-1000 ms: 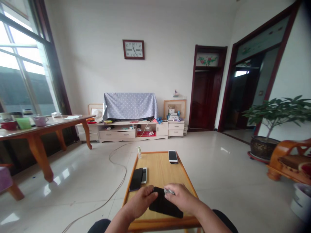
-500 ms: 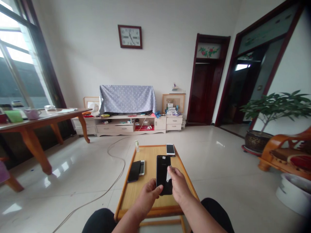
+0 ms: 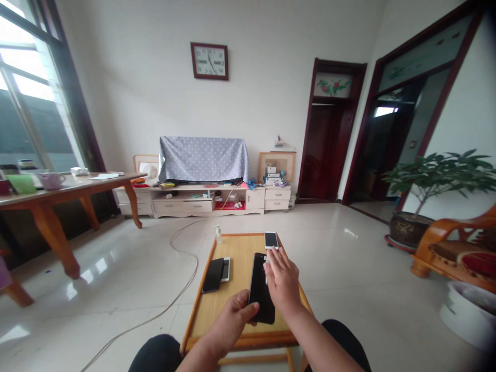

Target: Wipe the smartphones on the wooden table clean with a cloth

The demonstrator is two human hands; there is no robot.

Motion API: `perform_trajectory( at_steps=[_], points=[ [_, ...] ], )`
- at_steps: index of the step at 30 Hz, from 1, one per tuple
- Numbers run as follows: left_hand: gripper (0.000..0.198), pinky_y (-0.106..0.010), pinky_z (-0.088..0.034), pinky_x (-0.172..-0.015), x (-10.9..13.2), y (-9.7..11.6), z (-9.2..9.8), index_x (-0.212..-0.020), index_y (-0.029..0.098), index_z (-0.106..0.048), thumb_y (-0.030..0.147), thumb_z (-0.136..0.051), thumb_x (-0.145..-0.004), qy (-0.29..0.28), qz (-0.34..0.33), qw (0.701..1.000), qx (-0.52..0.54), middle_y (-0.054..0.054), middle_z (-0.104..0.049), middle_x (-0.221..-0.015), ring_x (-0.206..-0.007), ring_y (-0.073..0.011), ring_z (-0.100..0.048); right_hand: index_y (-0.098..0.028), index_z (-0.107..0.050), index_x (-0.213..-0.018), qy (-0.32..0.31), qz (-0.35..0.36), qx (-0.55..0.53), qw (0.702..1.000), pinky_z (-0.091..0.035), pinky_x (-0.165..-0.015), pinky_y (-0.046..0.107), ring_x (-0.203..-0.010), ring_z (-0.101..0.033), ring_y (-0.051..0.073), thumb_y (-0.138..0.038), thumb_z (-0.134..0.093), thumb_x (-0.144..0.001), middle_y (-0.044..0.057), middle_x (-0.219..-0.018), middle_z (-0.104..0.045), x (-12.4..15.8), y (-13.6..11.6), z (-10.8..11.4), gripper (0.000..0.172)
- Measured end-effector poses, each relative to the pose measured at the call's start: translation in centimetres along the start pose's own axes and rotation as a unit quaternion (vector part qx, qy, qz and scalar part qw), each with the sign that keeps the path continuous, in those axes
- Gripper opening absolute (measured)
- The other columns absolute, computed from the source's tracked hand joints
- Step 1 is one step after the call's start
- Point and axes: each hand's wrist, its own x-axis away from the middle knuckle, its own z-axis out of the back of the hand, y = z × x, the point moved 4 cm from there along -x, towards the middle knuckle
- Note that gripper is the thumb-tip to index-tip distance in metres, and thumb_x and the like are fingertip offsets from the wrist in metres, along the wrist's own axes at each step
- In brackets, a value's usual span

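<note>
Black phone (image 3: 260,289) in left hand (image 3: 235,323) (right hand (image 3: 281,279) atop)

The room is brightly lit by daylight from the window (image 3: 23,103) at left; the frame edges are curved and darkened.

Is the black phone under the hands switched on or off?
Cannot tell for sure. The black phone lies flat on the table, its face uniformly dark, with no lit screen, but it may be face down.
</note>
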Motion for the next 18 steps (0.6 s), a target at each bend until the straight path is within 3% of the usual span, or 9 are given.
perform_trajectory(
  at_steps=[2, 5, 9, 12, 16, 18],
  points=[
    [0.031, -0.026, -0.043, -0.068, -0.1, 0.1, 0.1, -0.094, 0.017, -0.063, 0.046, -0.068, -0.084, 0.007, 0.007, 1.0, -0.01, -0.003, -0.063, -0.084, -0.076, -0.0141, -0.055, -0.031, -0.04, -0.151, -0.052, 0.079, 0.083, 0.992, -0.016, -0.118, 0.062, -0.149, -0.026, 0.031, -0.038, -0.036, -0.104, 0.004, -0.154, -0.044, 1.3, -1.8, -0.5, 0.048],
    [0.03, -0.025, -0.043, -0.067, 0.1, 0.6, 0.1, -0.097, 0.017, -0.063, 0.043, -0.068, -0.083, 0.003, 0.012, 1.0, -0.027, -0.002, -0.064, -0.087, -0.077, -0.0137, -0.055, -0.036, -0.029, -0.155, -0.13, 0.141, 0.126, 0.973, -0.008, -0.12, 0.064, -0.152, -0.016, 0.029, -0.04, -0.035, -0.104, -0.002, -0.158, -0.035, 2.0, -3.1, -1.1, 0.051],
    [0.03, -0.026, -0.042, -0.064, 0.4, 0.8, 0.2, -0.081, 0.018, -0.059, 0.045, -0.07, -0.08, -0.007, 0.019, 0.999, -0.049, 0.002, -0.056, -0.074, -0.069, -0.0122, -0.051, -0.036, -0.028, -0.155, -0.143, 0.053, 0.153, 0.976, -0.009, -0.118, 0.069, -0.153, -0.008, 0.031, -0.042, -0.027, -0.106, -0.004, -0.16, -0.03, -0.1, -1.6, -0.8, 0.05],
    [0.031, -0.026, -0.04, -0.064, 0.5, 0.5, 0.4, -0.077, 0.018, -0.056, 0.046, -0.068, -0.081, -0.004, 0.024, 0.998, -0.057, 0.003, -0.053, -0.072, -0.068, -0.0117, -0.049, -0.033, -0.029, -0.155, -0.138, 0.016, 0.152, 0.979, -0.008, -0.116, 0.071, -0.153, -0.007, 0.033, -0.042, -0.026, -0.106, -0.001, -0.161, -0.029, -0.6, -0.9, -0.9, 0.05],
    [0.031, -0.026, -0.039, -0.065, 0.4, 0.0, 1.1, -0.083, 0.018, -0.058, 0.047, -0.068, -0.081, -0.001, 0.026, 0.998, -0.059, 0.002, -0.054, -0.075, -0.069, -0.012, -0.049, -0.036, -0.032, -0.154, -0.171, 0.104, 0.098, 0.975, -0.009, -0.119, 0.066, -0.151, -0.018, 0.031, -0.039, -0.035, -0.104, 0.001, -0.16, -0.033, 1.4, -2.1, -2.0, 0.05],
    [0.031, -0.026, -0.039, -0.065, 0.4, -0.1, 1.6, -0.084, 0.018, -0.058, 0.047, -0.066, -0.083, -0.006, 0.026, 0.997, -0.068, 0.003, -0.054, -0.075, -0.07, -0.0119, -0.049, -0.036, -0.038, -0.152, -0.155, 0.087, 0.072, 0.981, -0.01, -0.119, 0.066, -0.15, -0.023, 0.031, -0.038, -0.037, -0.104, 0.002, -0.157, -0.039, 1.8, -1.7, -2.2, 0.048]
  ],
)
